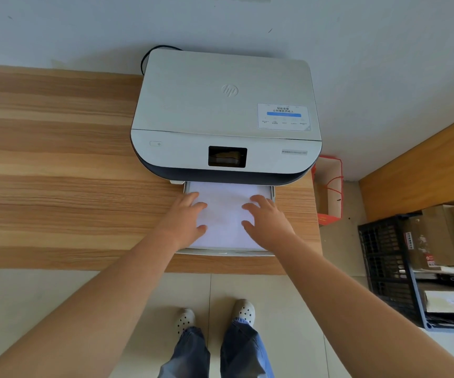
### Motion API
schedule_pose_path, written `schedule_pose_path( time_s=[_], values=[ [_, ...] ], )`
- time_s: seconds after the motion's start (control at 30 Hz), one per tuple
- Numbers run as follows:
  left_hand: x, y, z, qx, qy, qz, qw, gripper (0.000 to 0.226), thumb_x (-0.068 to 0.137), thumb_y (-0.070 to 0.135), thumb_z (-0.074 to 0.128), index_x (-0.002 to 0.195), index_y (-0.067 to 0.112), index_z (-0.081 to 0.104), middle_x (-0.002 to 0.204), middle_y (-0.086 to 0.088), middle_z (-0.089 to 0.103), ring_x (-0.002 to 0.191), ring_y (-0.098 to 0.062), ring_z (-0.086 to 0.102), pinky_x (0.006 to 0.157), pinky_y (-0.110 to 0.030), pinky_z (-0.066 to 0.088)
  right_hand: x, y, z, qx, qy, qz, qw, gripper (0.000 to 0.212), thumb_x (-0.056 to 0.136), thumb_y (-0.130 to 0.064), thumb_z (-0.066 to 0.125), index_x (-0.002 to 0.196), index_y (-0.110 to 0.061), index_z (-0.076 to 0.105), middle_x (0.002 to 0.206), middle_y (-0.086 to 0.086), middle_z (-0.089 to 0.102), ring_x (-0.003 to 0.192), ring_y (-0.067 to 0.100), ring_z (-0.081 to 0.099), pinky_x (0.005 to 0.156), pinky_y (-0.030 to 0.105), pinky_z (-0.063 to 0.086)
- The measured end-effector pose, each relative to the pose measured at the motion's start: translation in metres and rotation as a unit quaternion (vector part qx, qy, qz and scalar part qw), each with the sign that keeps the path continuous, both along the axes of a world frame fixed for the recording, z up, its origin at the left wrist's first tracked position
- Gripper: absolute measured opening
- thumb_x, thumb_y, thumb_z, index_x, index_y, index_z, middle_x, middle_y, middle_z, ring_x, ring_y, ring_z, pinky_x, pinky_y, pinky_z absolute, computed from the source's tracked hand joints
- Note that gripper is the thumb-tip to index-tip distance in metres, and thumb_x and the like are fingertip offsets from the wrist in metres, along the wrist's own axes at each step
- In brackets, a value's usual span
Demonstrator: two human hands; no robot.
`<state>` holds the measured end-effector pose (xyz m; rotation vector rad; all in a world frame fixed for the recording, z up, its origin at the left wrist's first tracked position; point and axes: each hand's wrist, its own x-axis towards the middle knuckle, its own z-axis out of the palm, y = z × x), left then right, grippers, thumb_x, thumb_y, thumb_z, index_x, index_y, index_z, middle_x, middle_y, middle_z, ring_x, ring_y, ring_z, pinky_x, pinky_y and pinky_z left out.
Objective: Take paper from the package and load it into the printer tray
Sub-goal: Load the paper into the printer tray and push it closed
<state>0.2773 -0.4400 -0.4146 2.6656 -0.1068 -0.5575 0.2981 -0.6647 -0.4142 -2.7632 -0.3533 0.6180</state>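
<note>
My left hand (186,222) and right hand (265,221) lie flat, fingers spread, gripping nothing, pressing the paper stack (224,208) level in the pulled-out tray (220,252) before the HP printer (226,115).

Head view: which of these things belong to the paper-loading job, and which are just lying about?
Job:
- printer
- pulled-out tray
- paper lying in it
- left hand and right hand, flat on the paper

Lying about:
- red bag
- black crate
- cardboard boxes
</note>
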Motion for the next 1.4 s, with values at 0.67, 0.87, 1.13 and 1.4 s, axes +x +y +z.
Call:
schedule_pose_path(
  time_s=[0.67,0.87,1.13,1.4],
  values=[
    [-0.040,0.000,-0.007,0.021,-0.019,-0.006,1.000,0.059,0.091,0.038,0.057,0.142,0.015,0.039,0.155,-0.004,0.026,0.143,-0.020,0.019,0.115,-0.034,0.024,-0.053,-0.007,-0.013,0.004,0.016,-0.001,1.000,0.054,0.097,-0.039,0.046,0.147,-0.026,0.031,0.160,-0.002,0.015,0.147,0.021,0.012,0.118,0.042,0.017],
    [-0.038,0.002,0.002,0.073,0.018,-0.163,0.984,0.075,0.084,0.052,0.059,0.148,0.027,0.029,0.162,0.006,0.000,0.148,-0.016,-0.007,0.119,-0.039,0.016,-0.042,-0.021,-0.001,0.014,0.028,0.089,0.996,0.072,0.086,-0.053,0.057,0.148,-0.032,0.027,0.162,-0.005,0.007,0.149,0.020,0.003,0.119,0.046,0.014],
    [-0.033,-0.010,0.008,0.103,0.064,-0.190,0.974,0.080,0.083,0.039,0.061,0.151,0.031,0.019,0.161,0.009,-0.011,0.147,-0.016,-0.012,0.117,-0.038,0.017,-0.038,-0.031,-0.006,-0.041,0.023,0.150,0.988,0.081,0.082,-0.054,0.063,0.150,-0.032,0.024,0.163,-0.003,0.003,0.149,0.020,-0.004,0.118,0.045,0.013],
    [-0.025,-0.015,0.008,0.155,0.044,-0.257,0.953,0.087,0.082,0.042,0.063,0.151,0.035,0.011,0.161,0.006,-0.016,0.147,-0.021,-0.013,0.118,-0.042,0.004,-0.037,-0.032,-0.008,-0.052,0.011,0.175,0.983,0.083,0.080,-0.058,0.063,0.150,-0.033,0.023,0.163,-0.003,0.003,0.149,0.023,-0.002,0.118,0.047,0.011]
  ],
)
